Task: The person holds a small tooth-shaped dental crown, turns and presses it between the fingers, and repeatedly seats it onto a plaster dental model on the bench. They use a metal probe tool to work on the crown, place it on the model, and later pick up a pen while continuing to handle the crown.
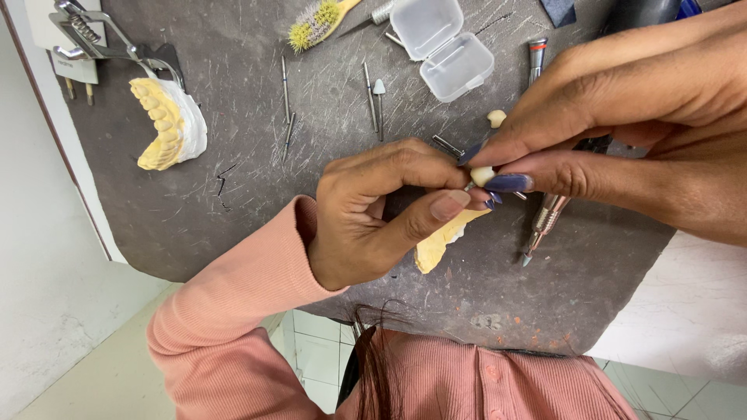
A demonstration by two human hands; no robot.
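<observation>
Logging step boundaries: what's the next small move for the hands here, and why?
Probably seat the small white tooth piece on the yellow dental cast. The right hand pinches it at its fingertips directly above the cast, which the left hand grips; the two look apart.

The work mat looks like dark, matt, scratched rubber. At ten o'clock a chalky yellow-and-white plaster cast lies under shiny metal. At twelve o'clock, a clear glossy plastic box; thin metal burs alongside.
</observation>
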